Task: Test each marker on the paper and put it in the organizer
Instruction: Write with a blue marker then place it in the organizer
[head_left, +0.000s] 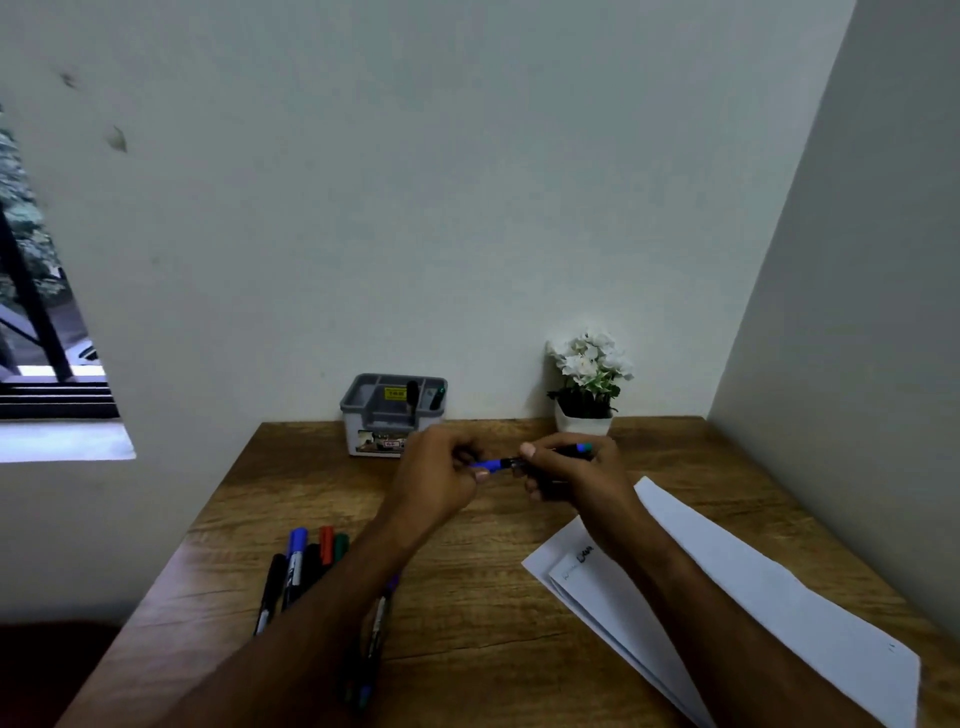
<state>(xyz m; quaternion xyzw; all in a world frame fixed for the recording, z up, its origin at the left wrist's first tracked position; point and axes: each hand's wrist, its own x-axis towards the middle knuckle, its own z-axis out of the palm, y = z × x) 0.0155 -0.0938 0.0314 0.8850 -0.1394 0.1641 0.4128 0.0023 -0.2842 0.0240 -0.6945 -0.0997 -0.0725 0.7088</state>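
- Above the desk (467, 597), just in front of the organizer (393, 413), the left hand (441, 480) is pinching a blue cap (491, 464).
- The right hand (576, 480) is gripping the marker (569, 450) by its barrel.
- Beside the right forearm, the paper (753, 587) is lying scribbled.
- Near the left forearm, spare markers (304, 564) are lying together.

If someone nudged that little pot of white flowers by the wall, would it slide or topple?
The flower pot probably tips fairly easily: the blooms stand tall above a small white base. It looks light, likely an artificial plant, so a low push may slide it on the smooth wooden desk. The wall close behind should limit a backward fall.
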